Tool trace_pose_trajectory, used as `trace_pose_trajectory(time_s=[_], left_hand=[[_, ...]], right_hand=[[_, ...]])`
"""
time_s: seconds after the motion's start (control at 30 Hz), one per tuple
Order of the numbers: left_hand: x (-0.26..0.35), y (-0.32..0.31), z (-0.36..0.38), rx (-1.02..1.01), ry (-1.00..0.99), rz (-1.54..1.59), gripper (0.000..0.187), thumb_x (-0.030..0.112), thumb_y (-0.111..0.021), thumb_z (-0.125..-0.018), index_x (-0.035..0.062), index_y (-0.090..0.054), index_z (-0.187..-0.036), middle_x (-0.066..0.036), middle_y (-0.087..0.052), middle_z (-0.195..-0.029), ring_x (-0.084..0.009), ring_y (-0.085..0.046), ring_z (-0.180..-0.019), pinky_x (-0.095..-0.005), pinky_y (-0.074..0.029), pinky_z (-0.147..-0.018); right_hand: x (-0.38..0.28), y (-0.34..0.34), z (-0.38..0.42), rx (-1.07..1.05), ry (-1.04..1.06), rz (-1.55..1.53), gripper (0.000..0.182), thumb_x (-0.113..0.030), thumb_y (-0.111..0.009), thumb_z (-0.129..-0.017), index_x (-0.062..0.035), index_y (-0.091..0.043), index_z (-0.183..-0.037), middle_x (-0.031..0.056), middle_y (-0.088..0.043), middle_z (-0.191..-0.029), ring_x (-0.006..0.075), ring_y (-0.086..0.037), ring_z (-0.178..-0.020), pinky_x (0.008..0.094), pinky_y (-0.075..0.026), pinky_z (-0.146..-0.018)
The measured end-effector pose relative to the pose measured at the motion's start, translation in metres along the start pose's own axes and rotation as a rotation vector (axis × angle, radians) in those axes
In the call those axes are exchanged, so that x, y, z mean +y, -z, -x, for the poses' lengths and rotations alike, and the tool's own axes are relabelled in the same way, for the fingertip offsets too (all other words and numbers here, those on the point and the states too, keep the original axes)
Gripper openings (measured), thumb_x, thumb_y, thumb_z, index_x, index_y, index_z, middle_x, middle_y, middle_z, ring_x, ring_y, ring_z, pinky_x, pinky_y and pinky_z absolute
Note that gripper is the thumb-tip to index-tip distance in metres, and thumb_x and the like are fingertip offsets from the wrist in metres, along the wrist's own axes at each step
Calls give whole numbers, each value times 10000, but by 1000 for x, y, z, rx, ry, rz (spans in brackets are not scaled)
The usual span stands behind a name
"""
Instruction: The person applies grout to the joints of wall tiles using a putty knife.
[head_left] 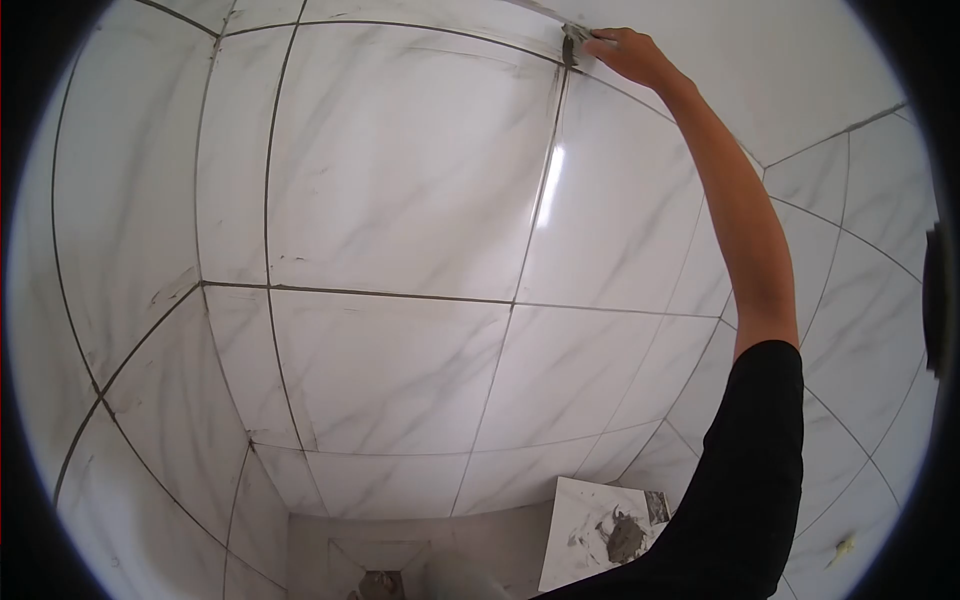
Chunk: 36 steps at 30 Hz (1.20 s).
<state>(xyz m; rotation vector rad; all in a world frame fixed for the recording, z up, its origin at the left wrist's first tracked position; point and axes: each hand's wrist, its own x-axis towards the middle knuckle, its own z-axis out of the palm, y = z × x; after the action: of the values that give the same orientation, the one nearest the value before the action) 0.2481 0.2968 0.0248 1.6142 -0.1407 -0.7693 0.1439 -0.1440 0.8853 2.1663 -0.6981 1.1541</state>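
My right hand [637, 57] reaches up to the top of the tiled wall, its fingers closed around a small putty knife [581, 36]. The blade is smeared with dark grey grout [569, 50] and lies against the wall where a vertical joint [563, 100] meets a horizontal one near the ceiling. Low down, partly behind my black sleeve [745, 450], is a white board [572, 510] carrying a lump of grey grout paste [627, 538]. My left hand is outside the picture.
Marble-patterned white tiles [400, 170] cover the walls, some joints dark and others pale. The white ceiling [780, 70] is close above my hand. On the floor below is a dark square patch [381, 585]. A dark object [934, 300] shows at the right edge.
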Motion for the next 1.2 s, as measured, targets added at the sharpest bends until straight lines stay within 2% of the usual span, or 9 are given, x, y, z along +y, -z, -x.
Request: trace_pose_trajectory(time_s=[0.3,0.43,0.57,0.7,0.83,0.9,1.03,1.1,1.2], left_hand=[[-12,12,-15,3,20,35,673,77,-646,-933,13,-322,-1519,-190,-611,-1268,-251,-618,-1101,-359,-512,-936],[-8,6,-15,-51,8,16,697,115,-668,-924,6,-318,-1517,-206,-598,-1292,-268,-615,-1113,-380,-505,-958],[-21,15,-21,-76,3,40,707,137,-682,-916,6,-325,-1512,-217,-585,-1318,-283,-613,-1126,-396,-500,-970],[-54,24,-44,-124,20,211,682,127,-681,-907,24,-362,-1501,-216,-570,-1352,-295,-610,-1145,-402,-496,-959],[-47,17,-39,25,17,78,635,77,-666,-896,16,-411,-1475,-182,-583,-1353,-284,-630,-1110,-395,-504,-939],[-44,20,-33,63,-290,-559,587,27,-629,-895,14,-449,-1453,-156,-593,-1351,-274,-640,-1090,-385,-508,-931],[5,5,-11,67,-65,-501,570,12,-604,-901,20,-455,-1451,-170,-600,-1332,-280,-650,-1057,-384,-513,-924],[5,-2,1,77,-86,-157,577,20,-601,-908,34,-443,-1463,-175,-591,-1338,-273,-637,-1071,-376,-504,-939],[18,-2,4,2,-14,-69,581,13,-588,-919,30,-422,-1476,-181,-565,-1366,-272,-610,-1124,-380,-485,-972]], right_hand=[[-18,-17,-4,-102,-209,-47,567,-507,-564,-851,-64,-678,-1187,217,-702,-1019,390,-649,-1029,483,-507,-910],[-10,-55,37,-60,27,163,586,-493,-631,-846,-27,-652,-1202,230,-689,-1084,464,-599,-1069,501,-496,-931],[-38,-70,120,-145,22,94,471,-394,-638,-851,-67,-641,-1190,309,-624,-1105,453,-585,-1072,501,-509,-902],[-55,-44,160,-506,53,226,486,-312,-649,-834,-170,-606,-1298,253,-609,-1123,396,-593,-1059,474,-529,-869],[-5,-54,138,13,336,35,701,-100,-706,-788,-268,-488,-1432,189,-491,-1330,382,-521,-1171,454,-503,-961],[10,-65,116,120,419,-13,704,-79,-714,-780,-270,-504,-1424,188,-479,-1338,379,-526,-1157,451,-493,-984],[33,-98,110,83,462,21,699,-70,-714,-779,-267,-516,-1419,197,-467,-1357,390,-519,-1176,456,-499,-975],[29,-86,131,-28,295,228,622,-125,-695,-808,-248,-545,-1398,211,-488,-1343,404,-531,-1153,454,-514,-943],[-1,-41,142,-255,149,337,571,-214,-659,-859,-187,-528,-1414,235,-524,-1234,398,-558,-1073,428,-510,-904]])
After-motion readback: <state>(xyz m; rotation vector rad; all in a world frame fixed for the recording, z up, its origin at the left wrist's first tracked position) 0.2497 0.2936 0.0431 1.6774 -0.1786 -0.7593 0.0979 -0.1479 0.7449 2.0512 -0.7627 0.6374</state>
